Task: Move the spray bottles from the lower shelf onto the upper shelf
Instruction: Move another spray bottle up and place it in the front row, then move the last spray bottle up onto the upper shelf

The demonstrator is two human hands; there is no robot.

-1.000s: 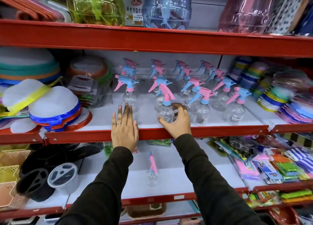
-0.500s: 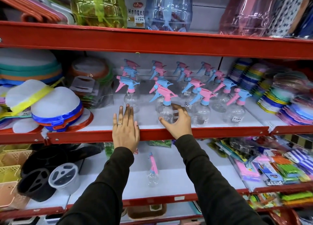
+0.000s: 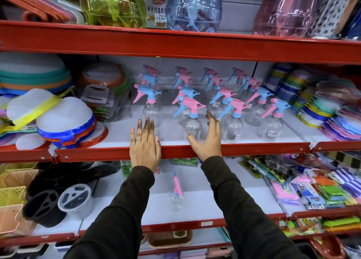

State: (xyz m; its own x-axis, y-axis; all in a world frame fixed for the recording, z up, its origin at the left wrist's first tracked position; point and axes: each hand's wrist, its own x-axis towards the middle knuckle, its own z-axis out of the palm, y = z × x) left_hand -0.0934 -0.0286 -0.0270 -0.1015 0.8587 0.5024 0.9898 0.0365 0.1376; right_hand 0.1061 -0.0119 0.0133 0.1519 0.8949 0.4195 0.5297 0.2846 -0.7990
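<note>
Several clear spray bottles with pink and blue trigger heads stand in rows on the upper shelf (image 3: 175, 148). The front one (image 3: 190, 122) has a pink head and blue trigger. My right hand (image 3: 208, 139) is open just in front of it, fingers spread, not gripping it. My left hand (image 3: 145, 144) lies flat on the shelf's red front edge, a ring on one finger. One clear spray bottle (image 3: 176, 192) with a pink head stands alone on the lower shelf (image 3: 205, 200), below and between my arms.
Stacked round lids and plates (image 3: 64, 126) fill the upper shelf's left; coloured plate stacks (image 3: 332, 112) fill its right. Black and white holders (image 3: 58, 202) and baskets stand at lower left, packaged goods (image 3: 312, 188) at lower right. Large plastic jars (image 3: 193, 6) sit on the top shelf.
My right hand has let go of the front spray bottle and opened, drawing back a little. The bottle stays standing on the upper shelf. My left hand has not moved.
</note>
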